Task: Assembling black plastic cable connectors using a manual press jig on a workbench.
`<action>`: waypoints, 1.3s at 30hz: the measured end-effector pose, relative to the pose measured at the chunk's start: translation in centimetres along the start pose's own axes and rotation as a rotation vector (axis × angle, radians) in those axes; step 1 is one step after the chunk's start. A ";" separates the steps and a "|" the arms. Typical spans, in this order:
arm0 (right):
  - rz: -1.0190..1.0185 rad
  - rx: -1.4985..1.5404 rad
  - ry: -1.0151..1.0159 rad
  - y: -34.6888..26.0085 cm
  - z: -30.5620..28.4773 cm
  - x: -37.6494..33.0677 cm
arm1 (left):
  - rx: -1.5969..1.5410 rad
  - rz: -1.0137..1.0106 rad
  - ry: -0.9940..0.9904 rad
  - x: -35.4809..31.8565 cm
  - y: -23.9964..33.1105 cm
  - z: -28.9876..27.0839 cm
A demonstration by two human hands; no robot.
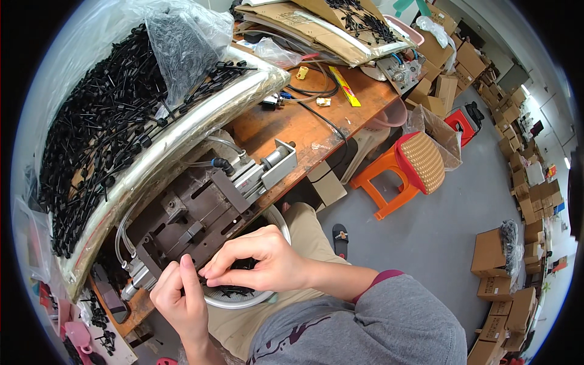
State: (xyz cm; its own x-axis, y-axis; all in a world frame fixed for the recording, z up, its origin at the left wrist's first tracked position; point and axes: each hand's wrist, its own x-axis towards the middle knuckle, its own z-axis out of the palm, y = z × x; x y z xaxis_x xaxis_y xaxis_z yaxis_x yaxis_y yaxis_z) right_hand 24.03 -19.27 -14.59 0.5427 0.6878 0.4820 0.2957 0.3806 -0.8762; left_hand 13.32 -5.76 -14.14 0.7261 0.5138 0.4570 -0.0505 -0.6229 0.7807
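Observation:
My left hand is closed, thumb raised against the curled fingers, at the front edge of a dark metal fixture with air cylinders. Close beside it my right hand pinches, thumb and forefinger pointing at the left hand. Anything between the fingers is too small or hidden to make out. Beneath the right hand, on my lap, sits a white round basket with black parts in it. Behind the fixture, a large film-wrapped tray holds a heap of small black plastic parts, a clear bag lying over them.
On the wooden bench lie cables, a yellow strip and a phone. Flattened cardboard with more black parts is at the back. To the right stand an orange stool and stacked cartons on the grey floor.

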 end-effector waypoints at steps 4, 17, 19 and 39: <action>0.029 0.017 0.029 -0.3 -0.3 0.0 | -0.005 -0.061 0.027 0.0 -0.2 -0.3; -0.130 -0.152 -0.006 0.3 0.1 -0.2 | 0.045 -0.014 0.002 -0.1 -0.4 -0.3; -0.152 -0.156 -0.038 0.4 -0.2 0.0 | 0.051 -0.010 -0.017 -0.1 -0.4 -0.3; 0.443 0.612 0.099 0.6 -3.4 1.2 | 0.040 0.318 -0.195 -0.5 1.7 -1.2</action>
State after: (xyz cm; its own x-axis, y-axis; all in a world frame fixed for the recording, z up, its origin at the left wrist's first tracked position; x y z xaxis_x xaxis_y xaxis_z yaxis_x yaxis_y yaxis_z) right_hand 27.57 -20.30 -14.57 0.5854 0.8087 0.0581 -0.4392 0.3765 -0.8157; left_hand 12.06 -6.37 -12.48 0.7957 0.1712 0.5810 -0.2708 -0.7576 0.5940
